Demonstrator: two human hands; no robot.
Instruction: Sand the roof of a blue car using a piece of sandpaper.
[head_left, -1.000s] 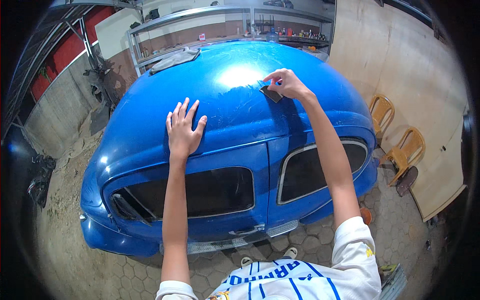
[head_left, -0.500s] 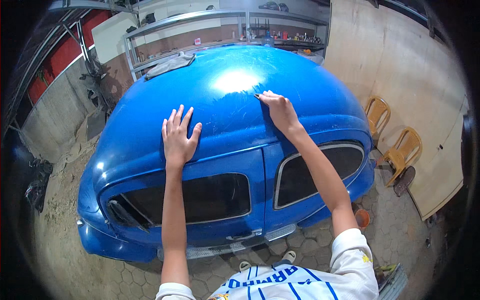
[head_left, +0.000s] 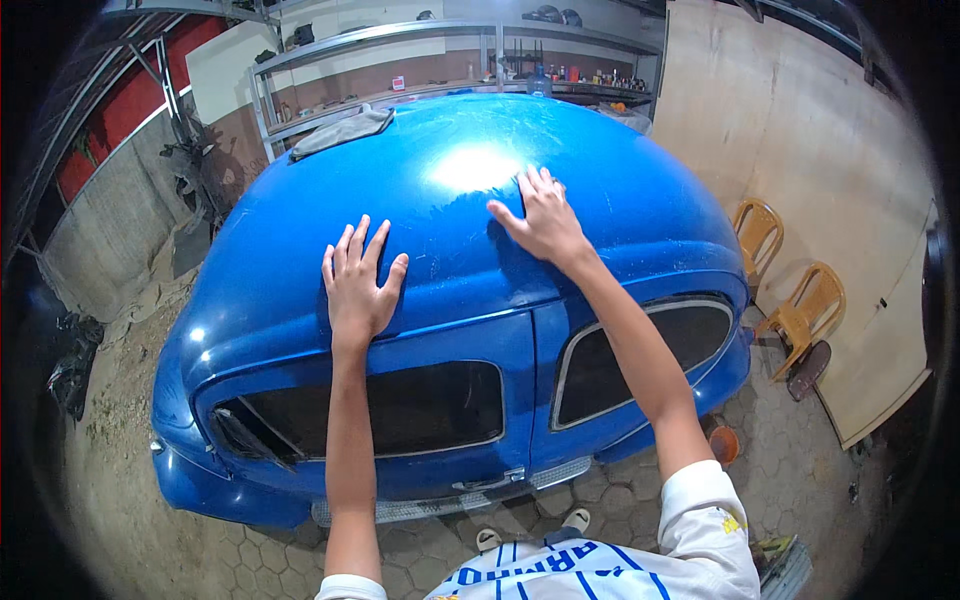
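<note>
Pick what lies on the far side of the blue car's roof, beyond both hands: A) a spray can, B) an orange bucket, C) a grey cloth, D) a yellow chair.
C: a crumpled grey cloth lies on the blue car's roof at its far edge, beyond the left hand and right hand.

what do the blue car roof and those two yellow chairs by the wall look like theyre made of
The blue car roof looks like painted sheet metal with a glossy finish: a bright lamp glare sits on it, with fine scratch marks around the right hand. The left hand lies flat on it too. The two yellow chairs seem to be moulded plastic, judging by their even colour and one-piece slotted backs, though they are small in view.
</note>
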